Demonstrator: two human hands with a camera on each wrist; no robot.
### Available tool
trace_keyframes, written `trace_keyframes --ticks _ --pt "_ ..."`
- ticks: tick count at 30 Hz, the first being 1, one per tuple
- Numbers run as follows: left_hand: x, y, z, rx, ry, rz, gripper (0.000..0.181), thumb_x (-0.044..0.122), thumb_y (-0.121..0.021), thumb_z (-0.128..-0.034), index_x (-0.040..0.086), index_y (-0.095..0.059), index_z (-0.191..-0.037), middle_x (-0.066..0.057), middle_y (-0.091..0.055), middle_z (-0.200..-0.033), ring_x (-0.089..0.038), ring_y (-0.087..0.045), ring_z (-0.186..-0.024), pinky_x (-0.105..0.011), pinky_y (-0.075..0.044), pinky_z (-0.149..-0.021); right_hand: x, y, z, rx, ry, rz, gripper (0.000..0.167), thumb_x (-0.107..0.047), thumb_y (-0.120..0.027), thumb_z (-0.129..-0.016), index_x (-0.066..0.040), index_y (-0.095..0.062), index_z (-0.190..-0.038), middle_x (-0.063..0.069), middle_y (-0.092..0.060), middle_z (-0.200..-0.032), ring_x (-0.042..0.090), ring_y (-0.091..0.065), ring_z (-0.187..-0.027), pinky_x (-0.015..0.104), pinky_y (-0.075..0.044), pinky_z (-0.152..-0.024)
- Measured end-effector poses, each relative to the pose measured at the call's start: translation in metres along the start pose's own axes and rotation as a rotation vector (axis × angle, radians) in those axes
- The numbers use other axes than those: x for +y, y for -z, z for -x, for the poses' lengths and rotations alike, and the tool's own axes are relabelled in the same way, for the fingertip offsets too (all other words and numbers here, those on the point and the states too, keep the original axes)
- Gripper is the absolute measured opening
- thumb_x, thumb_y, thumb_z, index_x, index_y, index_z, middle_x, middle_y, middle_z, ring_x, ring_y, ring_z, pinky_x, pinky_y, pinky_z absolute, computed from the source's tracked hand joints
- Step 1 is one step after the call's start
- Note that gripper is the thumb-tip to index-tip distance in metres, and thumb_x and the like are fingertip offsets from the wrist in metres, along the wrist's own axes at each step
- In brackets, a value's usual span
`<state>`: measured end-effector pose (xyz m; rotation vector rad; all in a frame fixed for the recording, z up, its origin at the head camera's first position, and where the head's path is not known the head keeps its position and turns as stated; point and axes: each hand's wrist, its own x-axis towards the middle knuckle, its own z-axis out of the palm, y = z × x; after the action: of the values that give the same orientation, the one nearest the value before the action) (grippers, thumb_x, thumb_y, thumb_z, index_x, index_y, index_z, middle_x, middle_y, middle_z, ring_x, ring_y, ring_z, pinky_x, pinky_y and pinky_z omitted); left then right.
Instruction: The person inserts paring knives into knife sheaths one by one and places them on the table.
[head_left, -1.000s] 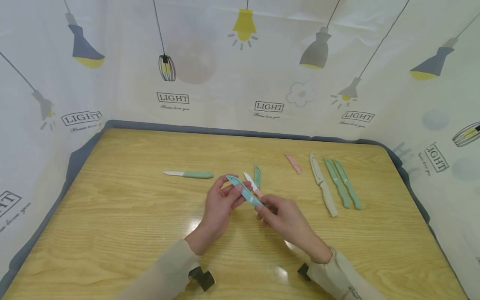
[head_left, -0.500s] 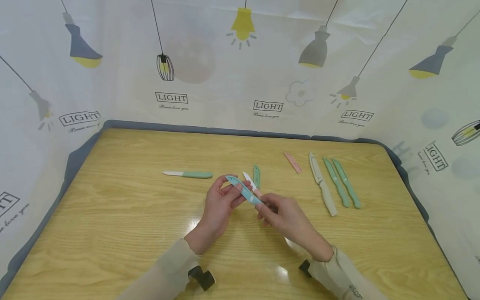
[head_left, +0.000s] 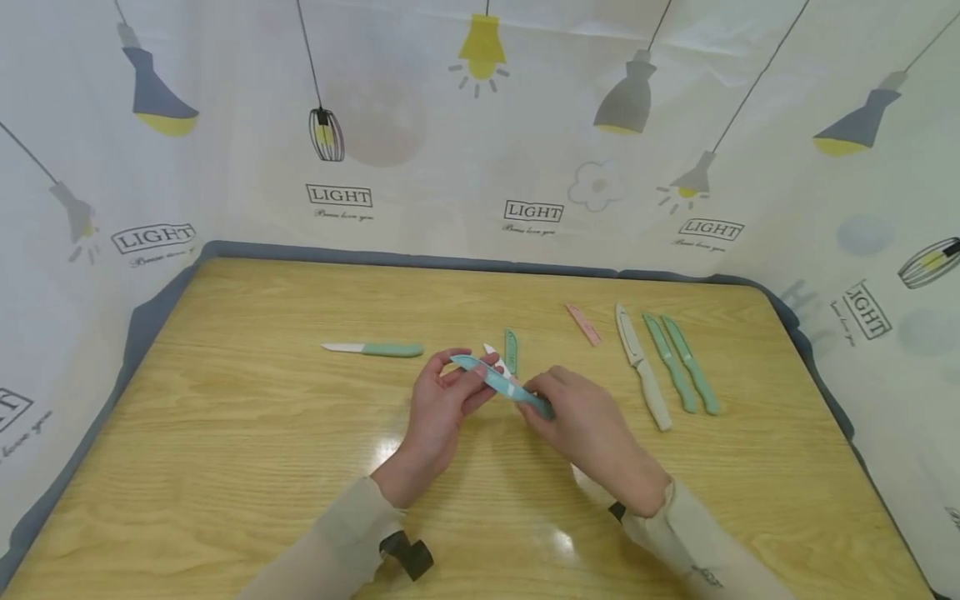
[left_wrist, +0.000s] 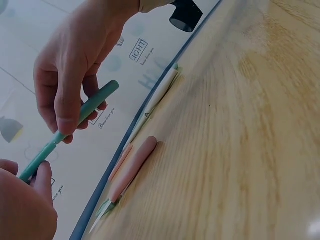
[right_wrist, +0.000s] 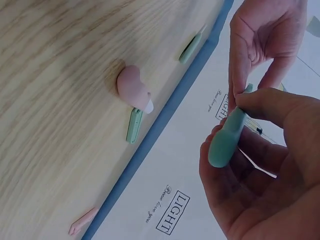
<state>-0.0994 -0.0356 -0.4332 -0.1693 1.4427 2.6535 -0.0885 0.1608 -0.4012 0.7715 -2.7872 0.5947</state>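
In the head view, the left hand (head_left: 441, 410) pinches the cover (head_left: 476, 367) of a teal knife (head_left: 506, 386) and the right hand (head_left: 591, 427) curls round its handle (head_left: 536, 403), nearer the person than the green sheath (head_left: 512, 352). From the left wrist, a pink-handled knife (left_wrist: 134, 169) lies beside that sheath. From the right wrist, the teal knife is held up, apart from it.

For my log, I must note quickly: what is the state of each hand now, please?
Left hand: closed, pinching the blue-green sheath.
Right hand: closed, holding the blue-green knife handle.
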Motion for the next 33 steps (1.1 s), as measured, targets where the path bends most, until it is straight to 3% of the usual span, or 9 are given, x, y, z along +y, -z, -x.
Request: trace_keyframes --ticks 4,13,20,26,33 --pt "0.002 0.001 -0.001 0.002 0.003 -0.040 0.037 -0.002 -0.063 -0.1002 -0.004 -0.045 -0.132 -0.026 -0.066 -0.129 -0.029 -0.068 -0.118 -0.039 -0.057 -0.101 0.009 0.006 0.002 -0.001 -0.031 0.005 0.016 -0.016 -0.083 -0.090 -0.007 -0.075 -0.100 0.000 -0.067 -0.089 0.008 -0.057 -0.068 0.023 -0.051 -0.057" --pt "0.011 0.011 -0.006 0.054 0.019 -0.127 0.038 -0.001 -0.062 -0.1004 -0.006 -0.046 -0.135 -0.020 -0.063 -0.126 -0.023 -0.068 -0.109 -0.037 -0.056 -0.102 0.048 0.037 0.012 -0.003 -0.210 -0.038 0.019 -0.018 -0.073 -0.097 -0.003 -0.075 -0.108 0.006 -0.070 -0.095 0.018 -0.066 -0.077 0.035 -0.057 -0.062" --pt "0.021 0.021 -0.006 0.091 0.015 -0.168 0.034 -0.001 -0.060 -0.1010 -0.004 -0.049 -0.133 -0.015 -0.063 -0.120 -0.021 -0.067 -0.106 -0.035 -0.058 -0.097 0.088 0.057 0.021 0.011 -0.318 -0.012 0.027 -0.022 -0.069 -0.101 0.001 -0.073 -0.114 0.009 -0.072 -0.094 0.023 -0.065 -0.079 0.034 -0.051 -0.060" --pt "0.027 0.030 -0.005 0.105 0.009 -0.162 0.036 -0.002 -0.058 -0.1018 -0.007 -0.047 -0.135 -0.014 -0.062 -0.120 -0.020 -0.066 -0.105 -0.033 -0.058 -0.095 0.117 0.065 0.034 0.040 -0.380 0.024 0.033 -0.025 -0.068 -0.101 0.003 -0.072 -0.118 0.014 -0.073 -0.095 0.027 -0.067 -0.079 0.035 -0.051 -0.058" --pt "0.030 0.045 -0.004 0.140 -0.011 -0.118 0.033 -0.007 -0.056 -0.0997 -0.007 -0.048 -0.132 -0.010 -0.062 -0.114 -0.018 -0.067 -0.101 -0.033 -0.057 -0.096 0.144 0.071 0.045 -0.009 -0.454 0.027 0.039 -0.028 -0.064 -0.104 0.006 -0.069 -0.122 0.019 -0.072 -0.101 0.032 -0.069 -0.084 0.039 -0.053 -0.062"
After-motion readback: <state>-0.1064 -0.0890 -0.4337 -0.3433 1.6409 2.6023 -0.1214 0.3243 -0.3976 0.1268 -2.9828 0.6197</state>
